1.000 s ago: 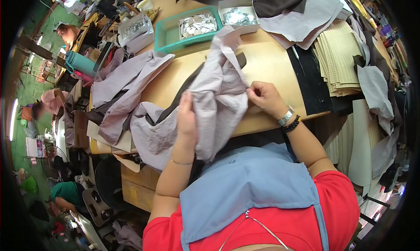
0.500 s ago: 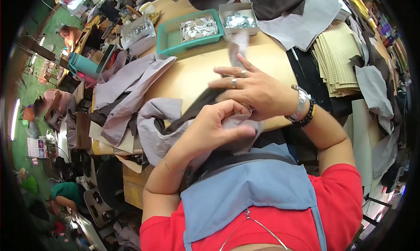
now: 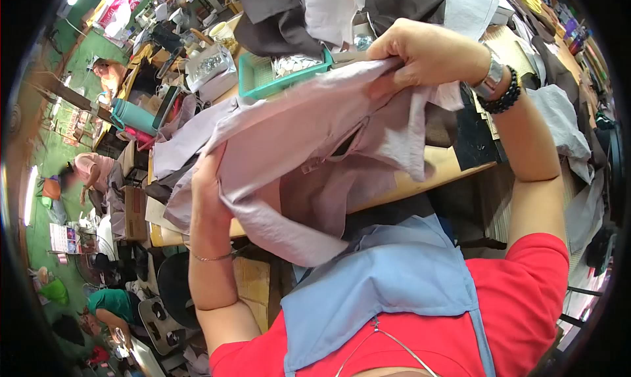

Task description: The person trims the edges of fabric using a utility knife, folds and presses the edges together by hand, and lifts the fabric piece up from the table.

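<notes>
A pale mauve fabric piece [image 3: 282, 134] is stretched between my two hands above the table. It has a slit-like opening with a dark inside near its middle, and loose flaps hang toward my apron. At its left side my left hand [image 3: 209, 186] grips the cloth, its fingers partly hidden by the folds. My right hand [image 3: 420, 51] pinches the upper right edge, thumb below and fingers curled over. Just beyond the cloth stands a teal basket [image 3: 250, 74] holding small pale pieces, partly covered by the fabric.
Dark fabric [image 3: 276, 25] and pale fabric [image 3: 328, 12] lie at the back. A white box of small metal parts [image 3: 209, 65] stands at left, near a teal bottle [image 3: 135, 116]. More grey cloth [image 3: 559, 124] hangs at right. Other people work at far left.
My hands have moved apart, left hand leftward and right hand up and right, spreading the bunched cloth between them. More fabric now shows at the back, overlapping the basket and the metal-parts box.
</notes>
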A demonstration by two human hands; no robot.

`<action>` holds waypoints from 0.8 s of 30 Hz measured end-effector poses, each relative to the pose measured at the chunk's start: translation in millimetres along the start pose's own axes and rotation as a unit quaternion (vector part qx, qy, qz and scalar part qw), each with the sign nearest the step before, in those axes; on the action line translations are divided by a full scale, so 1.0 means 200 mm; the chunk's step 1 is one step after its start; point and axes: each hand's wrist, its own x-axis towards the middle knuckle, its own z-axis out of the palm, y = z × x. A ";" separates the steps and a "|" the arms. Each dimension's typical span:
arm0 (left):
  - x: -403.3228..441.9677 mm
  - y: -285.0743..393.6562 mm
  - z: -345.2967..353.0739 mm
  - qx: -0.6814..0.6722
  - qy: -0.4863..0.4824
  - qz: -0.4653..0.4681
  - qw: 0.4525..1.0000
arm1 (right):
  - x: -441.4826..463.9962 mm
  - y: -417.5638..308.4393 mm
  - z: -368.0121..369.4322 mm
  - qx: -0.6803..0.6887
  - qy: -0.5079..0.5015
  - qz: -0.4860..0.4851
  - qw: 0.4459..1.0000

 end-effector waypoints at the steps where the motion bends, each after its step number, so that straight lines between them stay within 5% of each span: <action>1: -0.01 0.05 0.03 0.002 -0.041 0.001 0.999 | -0.01 -0.03 -0.04 -0.037 0.020 -0.022 0.999; 2: -0.02 0.11 0.07 0.201 -0.071 0.041 0.976 | -0.02 -0.06 -0.08 -0.074 0.040 -0.044 0.995; 4: -0.03 0.19 0.13 0.566 -0.119 0.114 0.808 | 0.00 -0.02 -0.15 -0.113 0.084 -0.091 0.986; 7: 0.04 0.24 -0.05 0.647 -0.077 0.113 0.750 | -0.06 -0.28 -0.30 -0.178 -0.046 0.086 0.979; 9: 0.05 0.25 -0.09 0.326 0.064 0.074 0.940 | -0.02 -0.17 -0.28 -0.284 -0.057 0.123 0.949; 11: 0.04 0.27 -0.09 0.155 0.087 0.113 0.978 | -0.01 -0.12 -0.31 -0.321 -0.051 0.148 0.934; 13: 0.02 0.29 -0.14 0.149 0.107 0.088 0.979 | -0.01 -0.12 -0.33 -0.287 -0.032 0.158 0.944; 14: -0.02 0.33 -0.07 0.175 0.096 0.078 0.977 | -0.02 -0.04 -0.40 -0.328 -0.048 0.090 0.939; 15: 0.01 0.32 -0.09 0.184 0.112 0.083 0.973 | -0.02 -0.03 -0.40 -0.170 0.068 -0.039 0.982; 16: 0.04 0.32 -0.08 0.193 0.129 0.088 0.969 | -0.02 -0.05 -0.42 -0.176 0.141 -0.053 0.973; 17: 0.00 0.43 -0.08 0.536 -0.046 0.086 0.839 | -0.03 -0.08 -0.43 -0.182 0.215 -0.068 0.957; 20: 0.00 0.45 -0.24 0.648 -0.075 0.005 0.758 | -0.08 -0.12 -0.49 -0.138 0.219 -0.057 0.964; 23: -0.02 0.53 -0.45 0.438 -0.014 -0.063 0.896 | -0.13 -0.22 -0.53 0.074 0.156 0.025 0.985; 24: -0.03 0.59 -0.53 0.399 -0.018 -0.086 0.913 | -0.14 -0.21 -0.58 0.042 0.103 0.071 0.991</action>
